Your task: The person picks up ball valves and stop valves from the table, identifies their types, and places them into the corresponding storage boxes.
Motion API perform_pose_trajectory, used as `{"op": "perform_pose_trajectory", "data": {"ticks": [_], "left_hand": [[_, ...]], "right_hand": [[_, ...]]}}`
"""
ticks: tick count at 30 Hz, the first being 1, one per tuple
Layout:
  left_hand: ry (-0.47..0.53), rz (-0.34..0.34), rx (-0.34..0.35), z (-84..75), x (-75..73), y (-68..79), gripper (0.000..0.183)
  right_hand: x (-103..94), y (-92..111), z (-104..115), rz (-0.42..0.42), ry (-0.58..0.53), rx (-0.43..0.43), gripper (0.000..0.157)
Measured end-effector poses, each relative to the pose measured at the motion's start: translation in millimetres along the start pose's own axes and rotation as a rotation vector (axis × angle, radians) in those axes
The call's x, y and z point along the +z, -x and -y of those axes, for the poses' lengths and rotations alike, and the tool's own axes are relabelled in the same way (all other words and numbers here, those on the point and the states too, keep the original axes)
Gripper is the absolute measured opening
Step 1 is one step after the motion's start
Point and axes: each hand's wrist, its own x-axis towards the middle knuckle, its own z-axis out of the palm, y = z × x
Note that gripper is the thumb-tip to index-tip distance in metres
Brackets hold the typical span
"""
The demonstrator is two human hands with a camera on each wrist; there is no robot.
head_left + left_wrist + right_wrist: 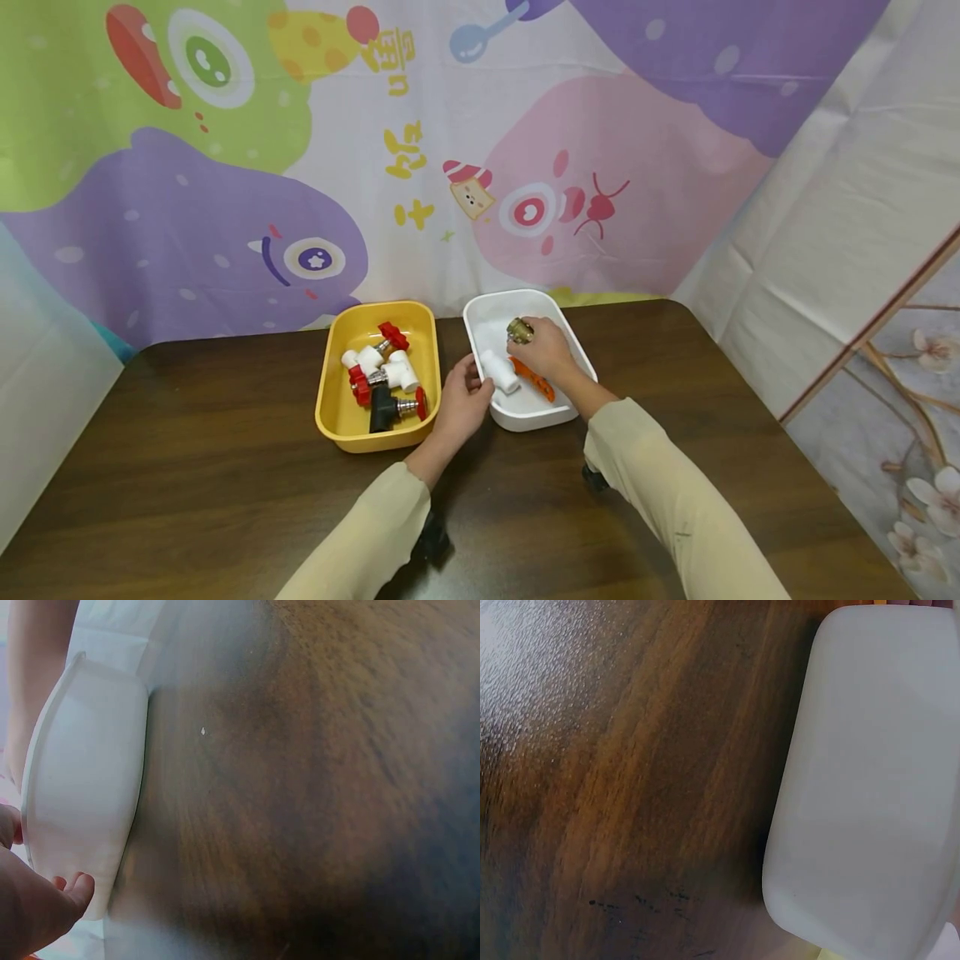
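Observation:
My right hand (548,347) pinches a brass-coloured metal fitting (520,331) over the inside of a white plastic tray (483,302). Below it in the tray lie a white plastic pipe fitting (498,372) and a long, thin orange piece (534,380), partly covered by the hand. My left hand (463,400) grips the tray's left wall near the front, thumb at the rim. In the left wrist view, its curled fingers (81,891) lie against the tray's outer wall (90,750). The right wrist view shows the tray's outside (870,772), not the right hand's grip.
Left of the white tray stands a yellow tray (330,400) holding several valves, some white and one black (382,408), with red handles (393,336). Both trays stand on a dark wooden table (225,483), close to a patterned cloth (420,258) at the back.

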Motion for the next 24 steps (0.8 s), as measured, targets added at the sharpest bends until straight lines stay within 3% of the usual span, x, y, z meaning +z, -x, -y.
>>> {"op": "perform_pose_trajectory", "data": {"ticks": [17, 24], "left_hand": [[0.017, 0.009, 0.014, -1.2, -1.4, 0.6, 0.05], [0.017, 0.008, 0.016, -0.4, -1.4, 1.1, 0.05]], "right_hand": [[2.3, -1.4, 0.0, 0.035, 0.01, -0.003, 0.058], [4.8, -0.4, 1.6, 0.032, 0.008, -0.027, 0.05]]}}
